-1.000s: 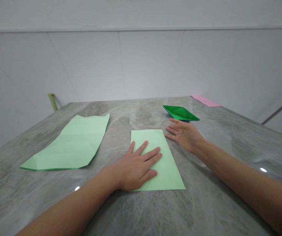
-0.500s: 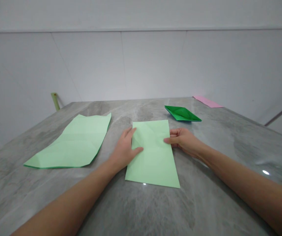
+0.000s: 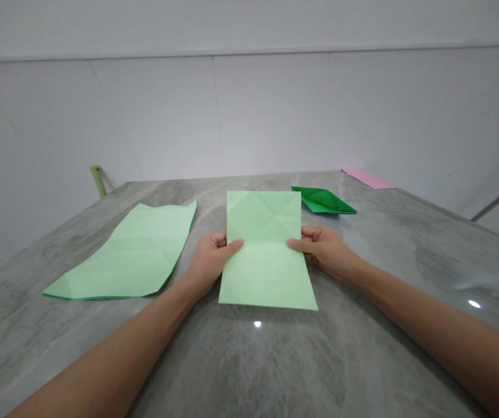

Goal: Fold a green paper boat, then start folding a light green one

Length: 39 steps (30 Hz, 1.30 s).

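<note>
Between my hands is a light green sheet of paper (image 3: 267, 267), creased across its middle with diagonal fold lines in the upper half. That upper half tilts up from the crease. My left hand (image 3: 212, 258) pinches the left edge, thumb on top and fingers behind. On the opposite edge my right hand (image 3: 324, 251) grips in the same way, thumb near the crease. The fingertips under the paper are hidden. Just beyond my right hand lies a folded dark green paper boat shape (image 3: 324, 201), partly covered by the sheet's corner.
A larger light green sheet (image 3: 132, 249) with curled edges lies to the left on the grey marbled table (image 3: 249, 371). Pink paper (image 3: 368, 178) rests at the far right edge. A white wall (image 3: 271, 110) stands behind, with a light green post-like thing (image 3: 98, 180) at left.
The sheet's upper half has risen and now tilts up, and its near edge has moved slightly away from me. My left hand went from lying on the paper to pinching its edge.
</note>
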{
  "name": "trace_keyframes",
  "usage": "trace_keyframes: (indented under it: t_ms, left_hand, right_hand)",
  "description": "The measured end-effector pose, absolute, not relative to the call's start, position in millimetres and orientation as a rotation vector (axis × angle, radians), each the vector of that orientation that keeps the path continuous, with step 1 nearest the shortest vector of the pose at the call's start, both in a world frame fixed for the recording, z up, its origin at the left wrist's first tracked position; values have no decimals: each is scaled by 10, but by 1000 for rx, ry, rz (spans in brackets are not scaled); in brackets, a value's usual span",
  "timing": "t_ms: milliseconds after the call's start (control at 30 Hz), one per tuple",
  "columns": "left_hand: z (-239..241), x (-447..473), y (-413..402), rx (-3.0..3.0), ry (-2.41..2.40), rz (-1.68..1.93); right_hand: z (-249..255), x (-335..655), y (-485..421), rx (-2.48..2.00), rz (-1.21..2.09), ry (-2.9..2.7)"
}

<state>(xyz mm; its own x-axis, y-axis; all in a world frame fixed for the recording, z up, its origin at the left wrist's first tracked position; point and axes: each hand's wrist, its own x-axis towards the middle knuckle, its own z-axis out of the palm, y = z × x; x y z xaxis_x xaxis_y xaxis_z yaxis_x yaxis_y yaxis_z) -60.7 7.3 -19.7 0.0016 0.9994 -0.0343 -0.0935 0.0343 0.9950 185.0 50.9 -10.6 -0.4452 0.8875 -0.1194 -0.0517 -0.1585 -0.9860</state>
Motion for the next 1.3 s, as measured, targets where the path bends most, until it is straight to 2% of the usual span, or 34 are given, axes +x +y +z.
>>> trace_keyframes:
  t_ms: [167,333,767,1000,1167,1300]
  left_hand:
    - [-143,-586,54,1119,1202,1398]
    - [-151,-588,74,1192,1148,1362]
    - [-147,-689,163,1141,1116,1438]
    - [-173,-667,145,1090,1068,1453]
    - [-115,-622,115,917,979,1423]
    - [-5,-581,53,834,929,1271]
  right_hand:
    - [-72,1843,483,-975,1410,-1421]
    - [-95,1853,488,-979,1278,-1445]
    - [-94,1901,563,-895,1371,-1196]
    - [-91,1916,522,-758,1371,-1336]
    - [-123,1954,490,-781,1029,-1606]
    - [-19,1982,483,-699,454,-1874]
